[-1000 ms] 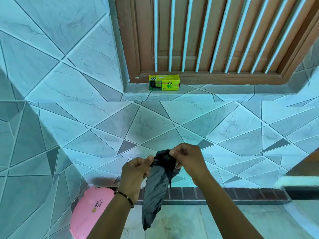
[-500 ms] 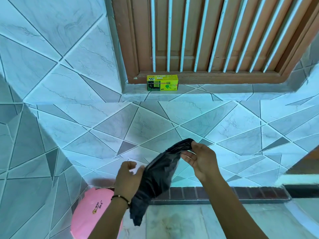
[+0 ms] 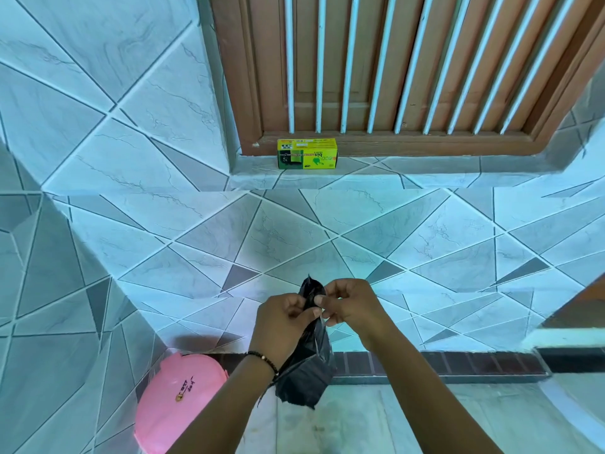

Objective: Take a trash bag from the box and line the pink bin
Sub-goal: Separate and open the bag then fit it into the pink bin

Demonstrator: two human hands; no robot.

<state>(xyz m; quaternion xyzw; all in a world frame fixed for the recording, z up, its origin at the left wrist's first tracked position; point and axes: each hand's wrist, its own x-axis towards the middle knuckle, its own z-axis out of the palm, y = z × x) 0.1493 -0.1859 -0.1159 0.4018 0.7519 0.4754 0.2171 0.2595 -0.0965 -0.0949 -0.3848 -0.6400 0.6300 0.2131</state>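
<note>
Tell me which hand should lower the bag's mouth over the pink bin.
Left, probably. The left hand pinches the black bag on the side nearer the pink bin; the right hand is farther away.

Both hands meet at lower centre of the frame: the left hand and right hand each pinch the top edge of a black bag, fingers curled, with the bag hanging folded below them and a small tip showing above the fingers. A beaded bracelet circles the left wrist. The pink bin sits at lower left against the tiled wall, its lid closed with handwriting on it, and the yellow-green box rests on the sill at upper centre, touching the brown window frame with white bars.
</note>
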